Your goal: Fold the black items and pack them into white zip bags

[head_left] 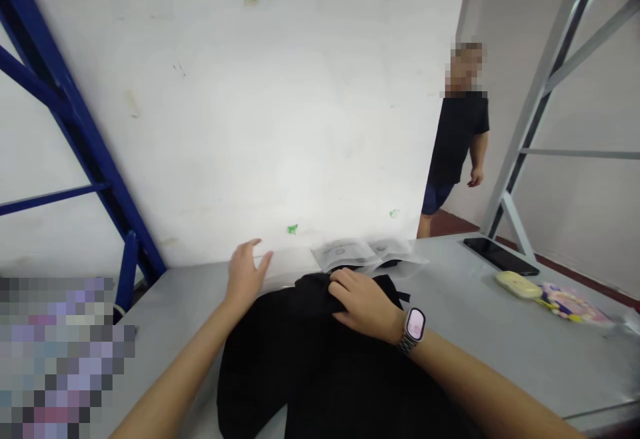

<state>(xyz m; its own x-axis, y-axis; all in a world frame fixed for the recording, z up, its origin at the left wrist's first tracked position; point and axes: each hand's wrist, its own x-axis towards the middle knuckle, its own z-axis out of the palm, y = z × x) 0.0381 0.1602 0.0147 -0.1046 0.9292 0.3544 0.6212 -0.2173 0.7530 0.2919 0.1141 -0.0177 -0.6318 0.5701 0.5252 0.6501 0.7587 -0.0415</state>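
A black garment [320, 346] lies spread over the grey table, its lower part running out of view at the bottom. My right hand [357, 299], with a watch [414, 326] on its wrist, has its fingers curled on the garment's far edge. My left hand [245, 272] is raised beside that edge at the left, thumb and fingers apart, holding nothing. Past the garment are frosted plastic bags [350, 252] with print on them and something dark inside. A pale, see-through sheet or bag [287, 262] lies between my left hand and them.
The grey table [450, 292] meets a white wall [280, 126]. On the right lie a black phone [500, 256], a yellow case [519, 284] and a colourful packet [575, 306]. A blue frame [85, 132] stands left. Behind the wall's right edge is a person [457, 136].
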